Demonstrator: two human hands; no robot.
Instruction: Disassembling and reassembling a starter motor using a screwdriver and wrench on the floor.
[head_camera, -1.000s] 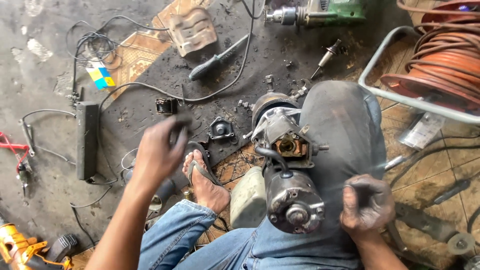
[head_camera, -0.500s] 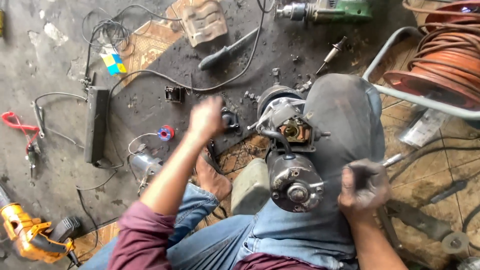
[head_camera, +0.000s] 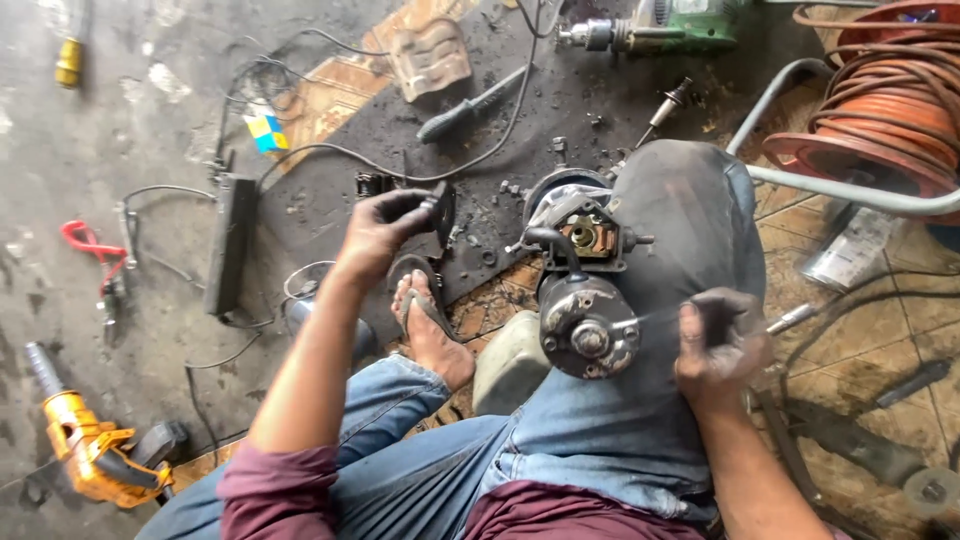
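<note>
Resting on the raised knee at frame centre, the starter motor (head_camera: 585, 300) sits between both hands: right hand (head_camera: 722, 345) fisted around a screwdriver (head_camera: 795, 318) (blurred), left hand (head_camera: 380, 232) pinching a small black part (head_camera: 441, 212) farther up.

Camera: one camera only, worn on the person's head.
Looks: straight down, over the person's own arms and lap to the floor (head_camera: 120, 120).
Top of picture: the floor farther in front of the person, with a green drill (head_camera: 670, 25) at the edge.
Bottom of picture: the person's sleeves and jeans, very close to the camera.
Middle: the left hand (head_camera: 375, 235), the right hand (head_camera: 720, 345) and a round metal motor (head_camera: 585, 325) on the knee, all near.
Sides: a yellow drill (head_camera: 90, 450) low on the left, an orange cable reel (head_camera: 880, 100) high on the right.
Shared part: none, since there is no second view.
</note>
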